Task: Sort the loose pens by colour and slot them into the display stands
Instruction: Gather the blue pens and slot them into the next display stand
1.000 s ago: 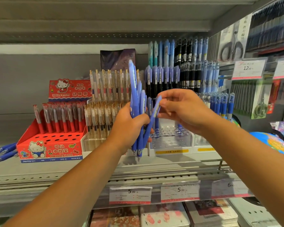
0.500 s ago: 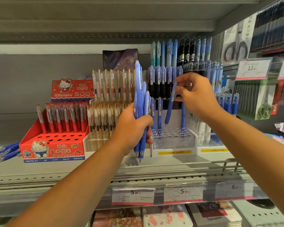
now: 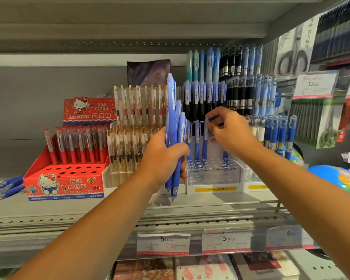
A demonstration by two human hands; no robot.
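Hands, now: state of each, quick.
Left hand: grips a bunch of blue pens.
Right hand: pinches the top of a single pen standing in the clear stand.

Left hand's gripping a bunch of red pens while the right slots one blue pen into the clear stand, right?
No. The head view shows the left hand gripping a bunch of blue plastic pens, not red; the right hand does slot one blue pen into the clear plastic stand.
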